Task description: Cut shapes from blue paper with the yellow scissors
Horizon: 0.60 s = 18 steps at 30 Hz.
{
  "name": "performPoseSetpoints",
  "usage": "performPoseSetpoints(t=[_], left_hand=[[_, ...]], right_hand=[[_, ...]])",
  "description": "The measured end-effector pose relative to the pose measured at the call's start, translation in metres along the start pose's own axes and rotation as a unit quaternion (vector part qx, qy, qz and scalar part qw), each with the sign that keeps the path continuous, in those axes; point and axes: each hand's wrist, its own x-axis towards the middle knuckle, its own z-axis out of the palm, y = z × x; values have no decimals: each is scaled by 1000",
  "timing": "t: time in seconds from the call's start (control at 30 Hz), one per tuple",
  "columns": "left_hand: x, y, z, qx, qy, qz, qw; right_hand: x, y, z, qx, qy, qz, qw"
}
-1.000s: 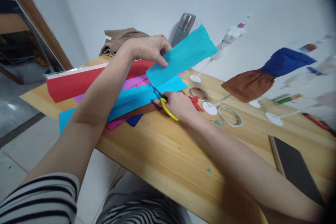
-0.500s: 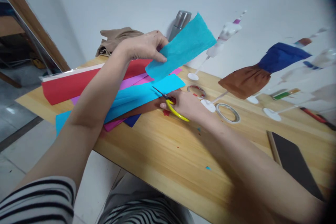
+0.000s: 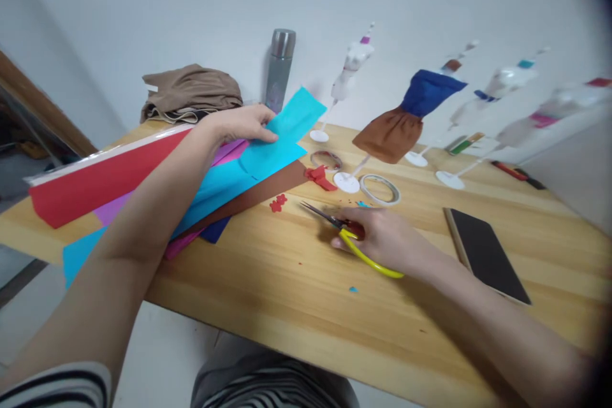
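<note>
At twelve o'clock, the turquoise, thin rectangular strip (image 3: 299, 113), pinched in the left hand (image 3: 246, 124)'s grip, has dipped toward the smooth blue sheets (image 3: 222, 183); the yellow-handled metal scissors (image 3: 371, 261), gripped by the right hand (image 3: 389, 236), have withdrawn to four o'clock, suggesting paused cutting. The gathered brown-and-blue dress (image 3: 393, 132) stands at two.
</note>
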Motion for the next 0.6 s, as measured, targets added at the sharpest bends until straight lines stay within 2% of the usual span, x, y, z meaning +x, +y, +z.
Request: performPoseSetpoints(t=[0.07,0.1,0.23,0.27,0.3,0.37,0.4,0.6], left_hand=[[-1,9,-5,-52,23,-28,998],[-1,13,-7,-78,16,-34,996],[8,13,-9,-103,-75,-66,990],[13,8,-8,-84,-82,-86,989],[17,3,-7,-49,-45,-123,990],[24,-10,-2,76,-21,-205,976],[25,-15,1,136,-37,-228,963],[18,-28,31,222,-40,-229,947]], right_hand=[[-6,13,-1,3,-2,-8,1000],[-8,19,-1,11,-3,-14,1000],[-10,31,10,63,7,-34,997],[-10,32,14,63,18,-33,997],[-10,32,18,55,30,-30,998],[-11,32,25,39,45,-23,998],[-11,32,27,35,47,-20,998],[-14,32,27,23,40,-17,999]])
